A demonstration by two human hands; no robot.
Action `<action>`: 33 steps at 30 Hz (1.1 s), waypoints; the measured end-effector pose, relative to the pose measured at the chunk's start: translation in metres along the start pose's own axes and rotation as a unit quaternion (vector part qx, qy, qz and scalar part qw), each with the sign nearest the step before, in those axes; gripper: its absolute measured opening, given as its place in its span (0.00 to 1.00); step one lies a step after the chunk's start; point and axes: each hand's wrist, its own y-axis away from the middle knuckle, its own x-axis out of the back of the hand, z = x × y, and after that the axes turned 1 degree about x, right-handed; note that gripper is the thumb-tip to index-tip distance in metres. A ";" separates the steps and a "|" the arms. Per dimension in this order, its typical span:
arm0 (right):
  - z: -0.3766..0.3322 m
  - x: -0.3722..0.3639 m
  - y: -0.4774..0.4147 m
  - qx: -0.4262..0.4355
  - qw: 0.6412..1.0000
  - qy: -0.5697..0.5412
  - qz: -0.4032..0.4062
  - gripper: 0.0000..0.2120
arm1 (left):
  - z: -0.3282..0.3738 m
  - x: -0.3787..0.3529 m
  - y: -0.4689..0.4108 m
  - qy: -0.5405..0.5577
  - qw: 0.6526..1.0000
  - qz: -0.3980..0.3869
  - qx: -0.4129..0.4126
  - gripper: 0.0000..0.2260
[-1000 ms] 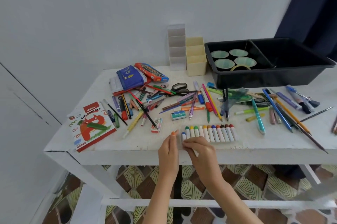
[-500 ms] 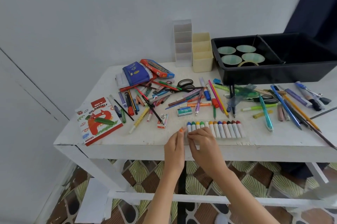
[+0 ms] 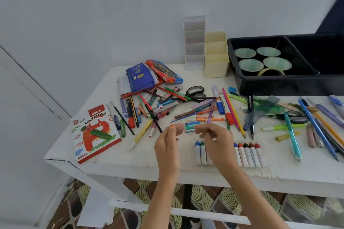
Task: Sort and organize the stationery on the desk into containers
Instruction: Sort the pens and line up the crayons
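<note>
Both hands raised above the near edge of the desk, centre of frame, motion-blurred. Left hand: fingers bunched and pointing up, grip narrow. A small orange tip shows at the fingertips, but I cannot tell whether it is a held pastel or part of the finger, so the hold is undetermined. Right hand: fingers curled toward the left hand, with a gap between the two. Blur hides the fingertips, so I cannot tell whether this grip holds anything. The row of oil pastels lies flat on the desk directly under and just right of the right hand. White bodies, coloured tips toward the wall. The hand and wrist cover the middle of the row; the blue and green ends show to its left, the orange, black, brown and red ends to its right. A small green-and-white eraser box sits just beyond the gap between the hands. The oil pastels box lies lower left, well apart from both grips. Loose pens, pencils and black scissors are spread across mid-frame. Against the wall in the upper centre stand a clear organiser and a cream organiser side by side. A black tray is in the upper right.
</note>
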 end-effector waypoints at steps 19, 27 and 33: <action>-0.004 -0.097 -0.242 -0.053 0.978 0.116 -0.164 0.30 | 0.036 -0.020 -0.167 -0.073 0.997 0.024 0.014 0.14; 0.008 -0.117 -0.251 -0.053 0.966 0.203 -0.151 0.36 | 0.028 -0.025 -0.176 -0.072 0.994 0.054 0.055 0.11; 0.000 -0.101 -0.232 -0.047 0.996 0.027 -0.077 0.32 | 0.027 -0.023 -0.171 -0.068 0.994 0.057 0.061 0.08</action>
